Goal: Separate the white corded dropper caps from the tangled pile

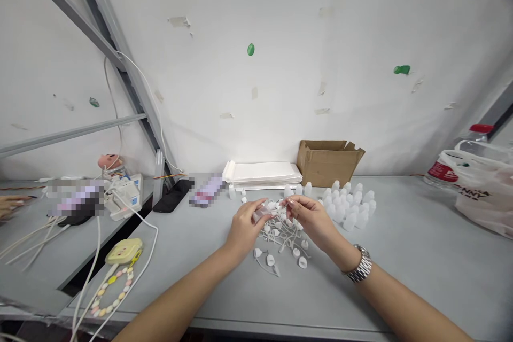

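My left hand (247, 225) is closed around a small translucent bottle (260, 214), tilted toward the right. Close to its opening, my right hand (306, 216) pinches a small white piece, partly hidden by the fingers. Under and in front of both hands lies a tangle of white caps with thin cords (286, 238). A few loose caps (302, 262) rest at the near edge of this pile. To the right of my right hand, several translucent white bottles (340, 206) stand in a cluster.
Behind the hands are a stack of white sheets (262, 172) and an open cardboard box (328, 165). A plastic bag (484, 192) sits far right. Leftward are a black phone (173, 196), a yellow case (124, 251), beads, cables and another person's hand (12, 206).
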### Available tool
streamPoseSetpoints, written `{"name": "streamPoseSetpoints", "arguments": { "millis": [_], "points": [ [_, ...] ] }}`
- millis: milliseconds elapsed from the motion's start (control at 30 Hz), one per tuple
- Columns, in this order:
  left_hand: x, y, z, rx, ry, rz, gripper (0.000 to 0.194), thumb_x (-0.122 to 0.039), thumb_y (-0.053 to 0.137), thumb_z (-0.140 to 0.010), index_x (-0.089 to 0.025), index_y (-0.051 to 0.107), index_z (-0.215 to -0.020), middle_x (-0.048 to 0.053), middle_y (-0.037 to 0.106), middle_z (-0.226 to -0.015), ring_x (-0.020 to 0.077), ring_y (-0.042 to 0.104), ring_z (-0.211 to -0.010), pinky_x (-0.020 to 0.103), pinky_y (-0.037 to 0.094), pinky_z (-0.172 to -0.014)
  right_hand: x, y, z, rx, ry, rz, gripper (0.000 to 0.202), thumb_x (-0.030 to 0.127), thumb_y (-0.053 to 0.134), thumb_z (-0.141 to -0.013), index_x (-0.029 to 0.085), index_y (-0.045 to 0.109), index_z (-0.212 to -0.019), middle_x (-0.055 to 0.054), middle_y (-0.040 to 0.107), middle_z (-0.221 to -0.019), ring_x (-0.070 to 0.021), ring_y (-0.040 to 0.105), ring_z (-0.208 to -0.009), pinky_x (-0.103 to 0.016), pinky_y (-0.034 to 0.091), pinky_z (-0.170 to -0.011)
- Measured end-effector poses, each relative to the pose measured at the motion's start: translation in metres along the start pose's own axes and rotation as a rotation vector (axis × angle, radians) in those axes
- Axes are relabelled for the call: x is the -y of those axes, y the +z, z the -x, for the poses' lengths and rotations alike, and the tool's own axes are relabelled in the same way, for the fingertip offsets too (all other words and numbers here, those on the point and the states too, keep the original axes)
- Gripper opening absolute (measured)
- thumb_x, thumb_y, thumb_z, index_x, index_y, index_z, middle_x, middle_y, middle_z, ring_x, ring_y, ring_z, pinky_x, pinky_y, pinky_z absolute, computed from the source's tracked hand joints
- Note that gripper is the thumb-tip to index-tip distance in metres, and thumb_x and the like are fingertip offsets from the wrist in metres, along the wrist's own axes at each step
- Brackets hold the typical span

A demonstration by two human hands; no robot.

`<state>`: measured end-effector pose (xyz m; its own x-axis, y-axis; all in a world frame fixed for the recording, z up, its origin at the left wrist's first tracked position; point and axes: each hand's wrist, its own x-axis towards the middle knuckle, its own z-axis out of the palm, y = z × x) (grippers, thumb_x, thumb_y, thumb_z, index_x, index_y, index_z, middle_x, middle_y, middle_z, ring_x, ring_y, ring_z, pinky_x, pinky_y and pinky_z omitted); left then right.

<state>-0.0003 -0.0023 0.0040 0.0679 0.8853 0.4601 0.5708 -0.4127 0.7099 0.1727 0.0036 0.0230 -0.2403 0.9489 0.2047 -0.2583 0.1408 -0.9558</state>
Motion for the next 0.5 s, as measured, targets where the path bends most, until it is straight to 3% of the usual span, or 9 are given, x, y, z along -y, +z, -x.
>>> {"name": "streamPoseSetpoints", "arguments": {
  "millis": [167,500],
  "points": [
    [-0.001,-0.0004,0.0017,-0.072,0.1,-0.009,0.028,-0.031,0.061,-0.075,-0.02,0.061,-0.101,0.003,0.061,-0.083,0.0138,0.054,-0.071,0.024,0.044,-0.063,0.0001,-0.0014,-0.0013,-0.028,0.053,-0.121,0.022,0.041,0.065,-0.07,0.019,0.068,-0.071,-0.002,0.057,-0.073,-0.0097,0.044,-0.06,-0.026,0.037,-0.058],
    [-0.0019,-0.0005,0.0035,-0.094,0.139,-0.001,0.029,-0.035,0.059,-0.076,-0.02,0.061,-0.102,0.003,0.06,-0.08,0.0125,0.051,-0.064,0.025,0.044,-0.064,-0.0026,-0.0042,-0.0028,-0.044,0.077,-0.161,0.021,0.039,0.066,-0.069,0.018,0.066,-0.068,0.0,0.056,-0.075,-0.0081,0.043,-0.059,-0.025,0.037,-0.06]
  ]
}}
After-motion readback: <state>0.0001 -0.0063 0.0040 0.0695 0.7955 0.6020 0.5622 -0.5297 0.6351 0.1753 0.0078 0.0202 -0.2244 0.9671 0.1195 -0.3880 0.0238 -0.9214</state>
